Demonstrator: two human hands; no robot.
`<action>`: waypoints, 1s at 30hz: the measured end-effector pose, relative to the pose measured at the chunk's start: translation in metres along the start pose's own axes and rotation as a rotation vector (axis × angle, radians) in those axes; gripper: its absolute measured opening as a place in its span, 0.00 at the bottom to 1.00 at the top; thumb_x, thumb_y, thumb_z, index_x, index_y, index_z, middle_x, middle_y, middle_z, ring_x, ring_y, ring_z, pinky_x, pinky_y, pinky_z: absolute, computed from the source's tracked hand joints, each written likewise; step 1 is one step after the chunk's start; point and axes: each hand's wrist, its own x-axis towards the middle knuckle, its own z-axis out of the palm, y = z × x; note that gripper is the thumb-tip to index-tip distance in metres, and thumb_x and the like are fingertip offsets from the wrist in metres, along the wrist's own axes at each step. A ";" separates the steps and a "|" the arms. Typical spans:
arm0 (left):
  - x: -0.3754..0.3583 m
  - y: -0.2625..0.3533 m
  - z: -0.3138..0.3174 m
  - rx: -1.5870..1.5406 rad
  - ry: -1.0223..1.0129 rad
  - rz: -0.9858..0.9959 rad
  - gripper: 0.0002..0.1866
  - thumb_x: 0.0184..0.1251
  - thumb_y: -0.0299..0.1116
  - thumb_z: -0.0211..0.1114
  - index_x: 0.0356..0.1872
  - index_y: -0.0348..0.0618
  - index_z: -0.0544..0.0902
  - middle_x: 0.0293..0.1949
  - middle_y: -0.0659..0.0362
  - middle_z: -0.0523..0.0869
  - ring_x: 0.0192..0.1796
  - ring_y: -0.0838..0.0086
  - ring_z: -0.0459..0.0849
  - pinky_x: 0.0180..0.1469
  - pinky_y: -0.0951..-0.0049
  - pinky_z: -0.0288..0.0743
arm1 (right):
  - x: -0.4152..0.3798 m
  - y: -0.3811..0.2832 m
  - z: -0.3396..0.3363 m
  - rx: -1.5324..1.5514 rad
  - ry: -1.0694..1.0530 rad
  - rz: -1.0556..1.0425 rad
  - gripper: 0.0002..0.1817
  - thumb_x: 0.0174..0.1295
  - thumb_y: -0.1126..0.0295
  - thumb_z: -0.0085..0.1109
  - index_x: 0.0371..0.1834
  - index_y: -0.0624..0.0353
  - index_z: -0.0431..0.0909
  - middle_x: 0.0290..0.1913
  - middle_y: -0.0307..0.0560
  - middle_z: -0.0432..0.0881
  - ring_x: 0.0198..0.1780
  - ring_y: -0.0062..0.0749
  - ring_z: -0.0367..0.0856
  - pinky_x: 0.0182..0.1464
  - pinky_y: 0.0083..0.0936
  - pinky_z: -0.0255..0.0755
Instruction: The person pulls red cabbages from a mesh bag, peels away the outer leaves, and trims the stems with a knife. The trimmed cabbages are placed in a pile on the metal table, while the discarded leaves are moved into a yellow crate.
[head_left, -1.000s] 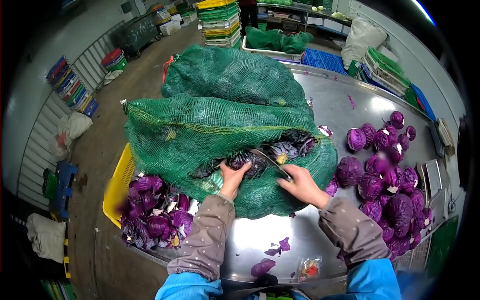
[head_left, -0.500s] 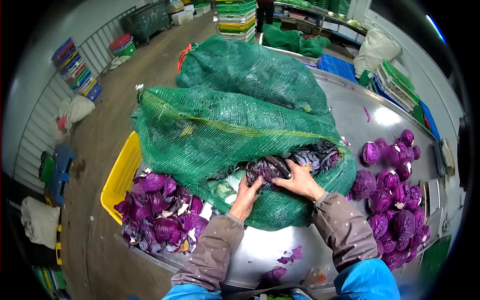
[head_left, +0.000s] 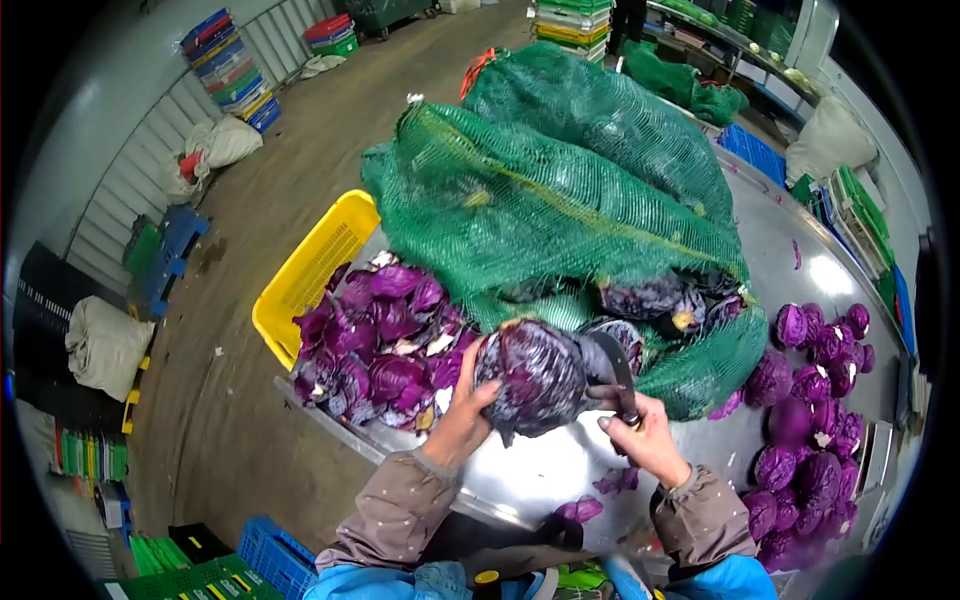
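A red cabbage with dark, loose outer leaves is raised above the metal table, gripped along its left side by my left hand. My right hand is closed round the handle of a knife, whose dark curved blade points up beside the cabbage's right side. Just behind both hands lies a green mesh sack, its side opened, with more red cabbages showing in the gap. To the left of my left hand is a heap of purple cabbage leaves.
A yellow crate stands at the table's left edge by the leaves. A second mesh sack lies behind the first. Several trimmed cabbages are grouped on the right of the metal table. Stacked crates stand by the far left wall.
The cabbage has come out of the sack's opening towards me, held in my left hand. My right hand has drawn back with the knife, blade now upright. The view has swung left.
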 end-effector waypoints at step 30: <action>-0.031 -0.021 -0.054 1.771 0.375 0.291 0.48 0.34 0.46 0.76 0.55 0.26 0.63 0.51 0.40 0.70 0.56 0.49 0.67 0.60 0.54 0.63 | 0.029 0.076 0.106 -1.151 0.045 -0.423 0.10 0.53 0.76 0.50 0.39 0.55 0.66 0.20 0.50 0.74 0.19 0.41 0.79 0.16 0.34 0.69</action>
